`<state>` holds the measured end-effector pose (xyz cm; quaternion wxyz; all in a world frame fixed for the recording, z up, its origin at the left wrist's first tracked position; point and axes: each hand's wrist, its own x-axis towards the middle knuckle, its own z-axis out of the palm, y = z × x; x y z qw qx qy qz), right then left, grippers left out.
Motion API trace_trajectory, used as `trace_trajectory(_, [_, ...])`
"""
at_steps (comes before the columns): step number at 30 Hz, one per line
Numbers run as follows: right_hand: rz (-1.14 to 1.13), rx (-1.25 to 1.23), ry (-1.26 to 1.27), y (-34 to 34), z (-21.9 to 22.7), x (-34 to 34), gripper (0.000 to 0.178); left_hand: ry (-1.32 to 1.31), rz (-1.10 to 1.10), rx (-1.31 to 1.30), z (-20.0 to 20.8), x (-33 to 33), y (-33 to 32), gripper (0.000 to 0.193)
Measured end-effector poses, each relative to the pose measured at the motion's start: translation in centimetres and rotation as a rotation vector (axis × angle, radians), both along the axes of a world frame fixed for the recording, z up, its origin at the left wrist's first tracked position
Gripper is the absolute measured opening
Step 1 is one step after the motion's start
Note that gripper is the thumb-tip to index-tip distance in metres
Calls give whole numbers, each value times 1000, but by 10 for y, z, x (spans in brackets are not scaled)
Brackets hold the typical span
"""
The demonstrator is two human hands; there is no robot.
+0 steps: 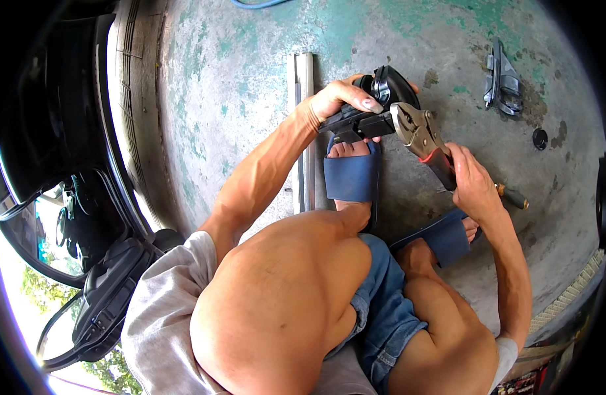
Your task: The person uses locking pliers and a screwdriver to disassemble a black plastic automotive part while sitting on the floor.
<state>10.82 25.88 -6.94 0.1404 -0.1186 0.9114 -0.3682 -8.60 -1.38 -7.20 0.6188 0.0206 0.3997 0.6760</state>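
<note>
My left hand (342, 99) is closed around a black plastic car part (370, 125) with a rounded, glossy housing, its thumb lying across the top. Locking pliers (418, 135) with metal jaws and a red and black handle are gripped in my right hand (473, 181). Their jaws meet the right end of the black part; whether they are clamped on it I cannot tell. Just beyond my right wrist lies a tool with a black and yellow handle (515, 197), perhaps a screwdriver, partly hidden by the hand.
A long pale metal rail (300, 85) lies on the concrete floor (224, 85) to the left of my feet in blue slides (349, 176). Farther right are a grey and black plastic piece (504, 82) and a round black cap (540, 138). A dark car (66, 118) stands at left.
</note>
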Motion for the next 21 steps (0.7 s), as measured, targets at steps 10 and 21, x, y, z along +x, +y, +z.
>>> trace_trajectory(10, [2,-12,99,-1,-2,-6,58,8,30,18,-2,-2,0,92])
trace_trajectory(21, [183,98,196,7,13,-6,34,-143,158,27,-1,2,4,101])
